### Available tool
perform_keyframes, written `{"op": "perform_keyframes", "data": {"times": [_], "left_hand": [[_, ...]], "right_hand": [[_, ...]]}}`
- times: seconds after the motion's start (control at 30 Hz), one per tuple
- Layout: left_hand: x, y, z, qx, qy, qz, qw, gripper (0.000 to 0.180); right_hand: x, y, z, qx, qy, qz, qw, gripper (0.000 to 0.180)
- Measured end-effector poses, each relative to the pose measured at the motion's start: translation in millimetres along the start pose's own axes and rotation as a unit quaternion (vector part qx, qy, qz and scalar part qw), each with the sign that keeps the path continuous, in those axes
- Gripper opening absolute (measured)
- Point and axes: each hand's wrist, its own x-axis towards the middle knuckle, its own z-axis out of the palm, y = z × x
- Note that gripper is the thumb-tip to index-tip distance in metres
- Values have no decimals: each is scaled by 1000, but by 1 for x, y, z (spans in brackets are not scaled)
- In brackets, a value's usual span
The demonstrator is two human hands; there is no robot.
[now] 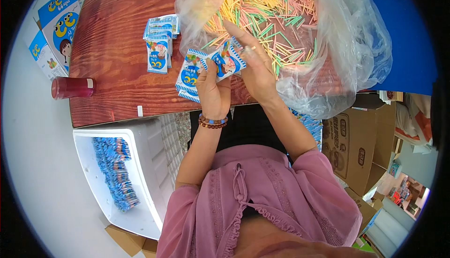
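Note:
My left hand (213, 89), with beaded bracelets on its wrist, pinches a small blue-and-white packet (226, 63) under its thumb, above the table's near edge. More packets of the same kind (189, 77) lie overlapping just left of these fingers; I cannot tell whether they rest on the table or in the hand. Close to the packet's right end is my right hand (257, 70), its index finger stretched out toward the sticks and the other fingers partly hidden. Thin pink, yellow and green sticks (281, 37) are heaped beyond it in a clear plastic bag (370, 47).
A stack of packets (159, 44) sits on the reddish wooden table (112, 61). At its left edge lies a dark red cup (73, 88), near printed boxes (65, 28). Below left, a white foam box (154, 150) holds packets; cardboard boxes (361, 150) stand at right.

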Motion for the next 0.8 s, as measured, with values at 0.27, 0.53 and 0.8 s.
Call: {"op": "perform_keyframes", "data": {"times": [0.27,0.53,0.8], "left_hand": [[5,3,-7,21,1,-6,1000,21],[0,-3,-9,-8,-22,-5,1000,22],[0,6,-13,-26,-14,-23,999,24]], "right_hand": [[1,-4,-26,-356,-71,-124,923,45],[50,-26,-164,-656,-5,124,745,27],[57,-39,-152,-737,-153,97,651,10]]}}
